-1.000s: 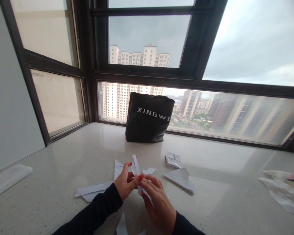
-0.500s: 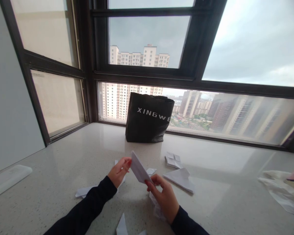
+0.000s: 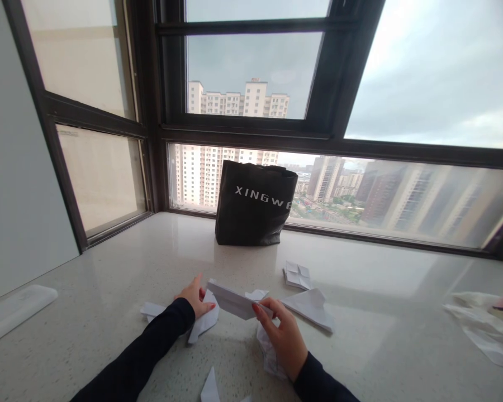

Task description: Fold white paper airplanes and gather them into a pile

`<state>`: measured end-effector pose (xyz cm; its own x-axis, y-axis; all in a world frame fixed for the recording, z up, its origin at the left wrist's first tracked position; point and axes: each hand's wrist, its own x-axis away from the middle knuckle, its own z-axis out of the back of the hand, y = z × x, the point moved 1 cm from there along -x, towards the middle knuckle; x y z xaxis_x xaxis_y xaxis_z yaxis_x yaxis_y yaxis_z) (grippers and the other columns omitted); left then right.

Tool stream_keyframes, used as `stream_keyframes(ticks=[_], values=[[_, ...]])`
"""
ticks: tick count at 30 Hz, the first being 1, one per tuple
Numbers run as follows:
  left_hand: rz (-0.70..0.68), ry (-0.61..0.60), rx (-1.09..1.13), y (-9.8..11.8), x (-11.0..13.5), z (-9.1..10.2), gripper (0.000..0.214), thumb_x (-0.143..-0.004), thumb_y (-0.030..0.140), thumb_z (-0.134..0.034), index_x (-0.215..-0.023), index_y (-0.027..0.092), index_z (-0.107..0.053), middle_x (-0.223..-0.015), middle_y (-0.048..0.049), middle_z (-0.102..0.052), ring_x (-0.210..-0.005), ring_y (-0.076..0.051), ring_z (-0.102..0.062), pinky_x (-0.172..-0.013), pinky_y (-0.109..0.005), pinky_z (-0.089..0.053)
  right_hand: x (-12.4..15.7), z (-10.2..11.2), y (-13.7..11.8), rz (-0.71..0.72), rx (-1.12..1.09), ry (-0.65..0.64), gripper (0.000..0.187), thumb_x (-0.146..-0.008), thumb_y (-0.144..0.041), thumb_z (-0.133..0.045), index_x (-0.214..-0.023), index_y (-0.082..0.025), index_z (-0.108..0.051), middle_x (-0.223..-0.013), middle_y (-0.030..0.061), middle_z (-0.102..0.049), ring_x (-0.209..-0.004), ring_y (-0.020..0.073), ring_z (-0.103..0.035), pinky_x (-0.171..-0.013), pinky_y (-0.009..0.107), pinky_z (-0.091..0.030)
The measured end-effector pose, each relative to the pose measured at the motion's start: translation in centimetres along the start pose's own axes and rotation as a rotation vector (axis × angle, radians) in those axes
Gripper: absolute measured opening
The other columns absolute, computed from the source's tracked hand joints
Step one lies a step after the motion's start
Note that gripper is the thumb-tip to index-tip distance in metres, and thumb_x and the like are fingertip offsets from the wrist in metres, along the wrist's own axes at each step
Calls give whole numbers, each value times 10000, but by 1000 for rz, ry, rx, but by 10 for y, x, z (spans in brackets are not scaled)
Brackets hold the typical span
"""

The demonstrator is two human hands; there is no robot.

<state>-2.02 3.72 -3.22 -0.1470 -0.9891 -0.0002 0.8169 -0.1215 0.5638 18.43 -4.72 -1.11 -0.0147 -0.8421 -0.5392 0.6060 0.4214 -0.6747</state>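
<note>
White, sharply pointed folded paper [image 3: 210,386] lies toward the near edge of the speckled pale stone ledge [image 3: 117,279]. Beyond it, a crumpled white paper [image 3: 266,349] sits partly hidden by my right hand [image 3: 285,332]; lowering that wrist could crush it. Thumb and fingers there pinch one end of a long, folded white paper [image 3: 232,301] above the ledge; held at one end only, it could spring open if my pinch slackens. My left hand [image 3: 189,298] is half open, thumb over an angular white paper [image 3: 207,321]; whether hidden fingers grip it, I can't tell. My dark sleeve [image 3: 151,346] could drag that towards the left edge. Farther off lie a triangular folded white paper [image 3: 312,308] and a square, creased white paper [image 3: 297,274]. At the window edge stands an upright black bag [image 3: 254,220], lettered "XINGWE", the last letter cut off at its side.
</note>
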Motion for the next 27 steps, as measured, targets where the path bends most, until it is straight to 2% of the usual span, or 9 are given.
stream_keyframes(ticks=[4, 7, 10, 13, 16, 19, 23, 25, 27], values=[[-102, 11, 212, 9, 1, 4, 523, -583, 248, -580, -1081, 127, -473, -698, -1, -575, -631, -144, -544, -590, -252, -442, -1, 3, -1, 38, -50, -2, 256, -781, -345, -422, -621, -178, -531, -598, 0, -525, -580, 135, -478, -546, 227, -384], [-204, 14, 352, 23, 8, 12, 383, -659, 280, -523, -1006, 116, -543, -778, -36, -566, -673, -142, -546, -601, -240, -447, 0, 4, -5, 124, -87, -44, 189, -767, -304, -454, -647, -182, -535, -785, 47, -547, -755, 167, -503, -679, 264, -400], [-358, -40, 447, 39, 21, 15, 350, -689, 332, -506, -969, 138, -588, -807, -46, -545, -708, -145, -536, -639, -244, -439, 2, 3, -8, 173, -152, -101, 94, -739, -267, -501, -701, -188, -536, -951, 68, -525, -889, 190, -486, -773, 293, -382], [-571, -92, 469, 52, 36, 13, 332, -686, 366, -522, -952, 190, -612, -745, -30, -516, -663, -130, -506, -626, -240, -427, 5, -1, -8, 110, -273, -141, 105, -718, -263, -531, -788, -193, -495, -847, 45, -566, -779, 172, -533, -694, 281, -422], [-669, -83, 381, 60, 45, 8, 308, -687, 386, -526, -945, 242, -614, -707, -18, -501, -676, -137, -496, -629, -239, -416, 7, -5, -5, -15, -418, -168, 290, -707, -243, -546, -952, -197, -398, -725, 9, -590, -648, 152, -556, -595, 261, -438], [-681, -18, 298, 61, 46, 10, 279, -712, 417, -488, -867, 248, -647, -717, -30, -521, -730, -155, -499, -679, -256, -402, 7, -5, -3, -66, -415, -163, 426, -704, -230, -542, -1073, -188, -335, -708, 6, -603, -611, 147, -557, -578, 258, -436], [-533, 89, 426, 53, 35, 25, 441, -752, 506, -348, -864, 180, -623, -852, -73, -576, -782, -174, -520, -674, -268, -416, 1, 1, 0, -49, -223, -112, 185, -708, -259, -519, -877, -186, -510, -760, 28, -615, -664, 163, -560, -607, 256, -430], [-450, 30, 526, 49, 30, 30, 568, -769, 546, -216, -865, 141, -603, -881, -88, -600, -770, -180, -541, -651, -279, -430, -1, 4, 1, -44, -160, -108, 127, -713, -261, -503, -809, -187, -541, -727, 24, -625, -650, 170, -565, -590, 252, -429], [-435, -30, 524, 48, 29, 31, 632, -773, 556, -135, -856, 129, -594, -884, -87, -612, -768, -183, -550, -655, -285, -433, -2, 5, 1, -37, -125, -112, 118, -716, -245, -494, -803, -189, -550, -706, 17, -629, -628, 169, -566, -577, 252, -427]])
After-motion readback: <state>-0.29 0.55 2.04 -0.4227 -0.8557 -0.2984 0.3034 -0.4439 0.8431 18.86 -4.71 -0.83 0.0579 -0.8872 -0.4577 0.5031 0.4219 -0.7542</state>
